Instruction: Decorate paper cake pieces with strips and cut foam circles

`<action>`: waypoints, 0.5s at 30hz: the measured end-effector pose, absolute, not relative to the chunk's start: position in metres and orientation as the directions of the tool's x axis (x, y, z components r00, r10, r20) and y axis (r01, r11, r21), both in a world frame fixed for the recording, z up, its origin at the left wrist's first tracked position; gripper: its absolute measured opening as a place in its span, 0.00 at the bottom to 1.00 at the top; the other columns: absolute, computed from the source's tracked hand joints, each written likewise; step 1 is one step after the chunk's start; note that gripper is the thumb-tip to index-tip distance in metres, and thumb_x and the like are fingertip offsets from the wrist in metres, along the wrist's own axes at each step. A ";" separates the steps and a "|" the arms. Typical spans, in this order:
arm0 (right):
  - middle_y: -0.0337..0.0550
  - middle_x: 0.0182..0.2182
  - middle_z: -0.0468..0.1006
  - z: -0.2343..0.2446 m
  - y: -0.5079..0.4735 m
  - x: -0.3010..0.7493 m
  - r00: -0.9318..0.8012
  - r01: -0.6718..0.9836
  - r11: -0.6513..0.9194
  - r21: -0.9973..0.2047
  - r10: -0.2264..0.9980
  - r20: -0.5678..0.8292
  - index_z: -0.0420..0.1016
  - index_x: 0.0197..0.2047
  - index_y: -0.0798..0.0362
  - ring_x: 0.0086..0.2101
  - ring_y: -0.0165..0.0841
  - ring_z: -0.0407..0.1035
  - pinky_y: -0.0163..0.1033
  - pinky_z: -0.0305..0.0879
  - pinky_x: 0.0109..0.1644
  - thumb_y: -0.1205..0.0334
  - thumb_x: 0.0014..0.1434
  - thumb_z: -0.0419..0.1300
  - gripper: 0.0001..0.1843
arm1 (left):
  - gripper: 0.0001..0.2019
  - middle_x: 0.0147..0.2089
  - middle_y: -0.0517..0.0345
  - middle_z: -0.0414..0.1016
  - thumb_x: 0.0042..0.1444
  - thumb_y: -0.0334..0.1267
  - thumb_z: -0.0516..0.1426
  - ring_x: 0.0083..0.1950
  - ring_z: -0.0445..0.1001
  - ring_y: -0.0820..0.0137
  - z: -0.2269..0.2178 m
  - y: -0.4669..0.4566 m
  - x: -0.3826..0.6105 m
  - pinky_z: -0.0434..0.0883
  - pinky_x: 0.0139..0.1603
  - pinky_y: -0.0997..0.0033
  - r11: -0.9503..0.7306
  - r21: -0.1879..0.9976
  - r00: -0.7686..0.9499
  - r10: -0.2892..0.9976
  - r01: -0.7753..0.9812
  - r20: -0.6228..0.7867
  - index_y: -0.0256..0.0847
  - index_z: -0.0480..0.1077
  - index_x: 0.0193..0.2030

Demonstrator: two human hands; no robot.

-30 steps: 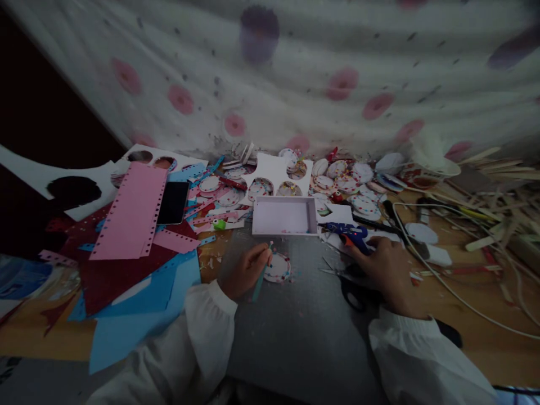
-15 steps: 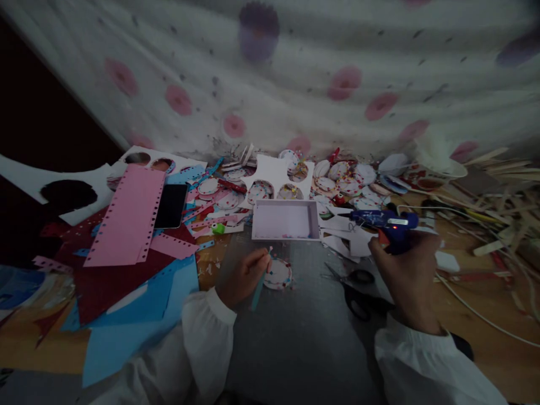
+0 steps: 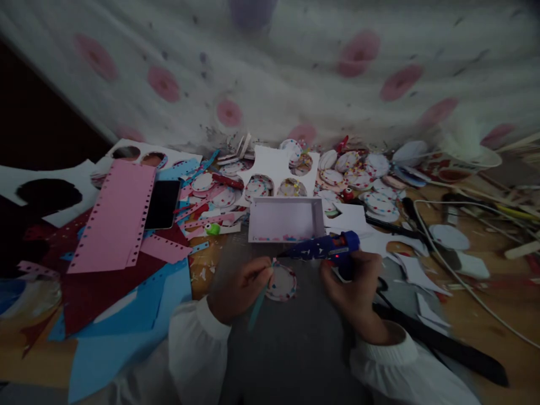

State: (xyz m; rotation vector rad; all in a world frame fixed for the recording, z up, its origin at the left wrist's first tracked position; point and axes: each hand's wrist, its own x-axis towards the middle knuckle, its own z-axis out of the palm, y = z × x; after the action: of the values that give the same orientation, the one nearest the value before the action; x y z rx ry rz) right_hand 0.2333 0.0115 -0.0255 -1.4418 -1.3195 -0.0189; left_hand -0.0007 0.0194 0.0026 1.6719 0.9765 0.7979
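My left hand (image 3: 238,287) is closed in a pinch on a thin teal stick (image 3: 256,304), whose upper end rests at the left edge of a round white disc with coloured dots (image 3: 282,283) on the grey mat (image 3: 295,337). My right hand (image 3: 352,289) is wrapped round the grip of a blue glue gun (image 3: 323,247). The gun's nozzle points left, to just above the disc and close to my left fingers. A small red light glows on the gun near my right hand.
A shallow white box (image 3: 284,219) lies just behind the disc. Pink punched paper (image 3: 113,216), a black phone (image 3: 162,203), red and blue sheets sit left. Several dotted discs (image 3: 358,177) and cut card lie at the back. A white cable (image 3: 447,253) and wooden sticks lie right.
My right hand took the glue gun up off the table at the right and carried it left to the disc. My left hand stayed on the stick. The camera tilted a little.
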 end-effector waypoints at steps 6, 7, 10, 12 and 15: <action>0.37 0.31 0.62 -0.016 0.010 0.231 0.356 0.735 0.238 -0.635 0.662 0.660 0.60 0.39 0.49 0.25 0.28 0.57 0.35 0.55 0.25 0.57 0.47 0.64 0.19 | 0.20 0.29 0.60 0.62 0.69 0.45 0.45 0.32 0.64 0.72 0.011 0.021 0.001 0.64 0.38 0.72 -0.180 0.968 0.509 0.858 0.177 0.067 0.40 0.62 0.27; 0.37 0.31 0.62 -0.015 0.010 0.231 0.351 0.739 0.245 -0.628 0.655 0.669 0.59 0.38 0.50 0.24 0.28 0.57 0.36 0.55 0.25 0.58 0.47 0.64 0.19 | 0.20 0.28 0.60 0.61 0.69 0.45 0.44 0.32 0.63 0.72 0.012 0.022 0.001 0.63 0.37 0.72 -0.177 0.968 0.518 0.853 0.175 0.062 0.40 0.61 0.27; 0.37 0.30 0.62 -0.014 0.008 0.231 0.359 0.727 0.236 -0.645 0.670 0.650 0.59 0.38 0.50 0.23 0.27 0.56 0.36 0.54 0.24 0.58 0.47 0.65 0.19 | 0.21 0.28 0.61 0.61 0.69 0.47 0.43 0.32 0.63 0.72 0.015 0.023 0.001 0.62 0.38 0.71 -0.168 0.972 0.534 0.844 0.166 0.054 0.40 0.61 0.27; 0.36 0.29 0.62 -0.018 0.008 0.233 0.365 0.719 0.222 -0.659 0.686 0.629 0.60 0.39 0.49 0.22 0.27 0.56 0.36 0.54 0.23 0.58 0.47 0.65 0.19 | 0.21 0.28 0.61 0.60 0.69 0.48 0.43 0.32 0.63 0.72 0.015 0.023 0.001 0.61 0.38 0.70 -0.164 0.973 0.533 0.844 0.160 0.055 0.40 0.60 0.27; 0.36 0.29 0.62 -0.022 0.007 0.235 0.359 0.738 0.210 -0.641 0.682 0.637 0.61 0.40 0.49 0.22 0.28 0.55 0.36 0.55 0.23 0.57 0.47 0.65 0.20 | 0.22 0.28 0.61 0.60 0.69 0.49 0.44 0.32 0.62 0.72 0.015 0.023 0.002 0.61 0.37 0.71 -0.160 0.975 0.529 0.847 0.154 0.056 0.40 0.60 0.26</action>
State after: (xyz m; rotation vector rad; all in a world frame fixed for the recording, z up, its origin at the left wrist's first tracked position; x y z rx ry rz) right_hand 0.2345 0.0068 -0.0225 -1.4961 -1.3481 -0.0626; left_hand 0.0021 0.0227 0.0147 1.6424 0.8627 0.7678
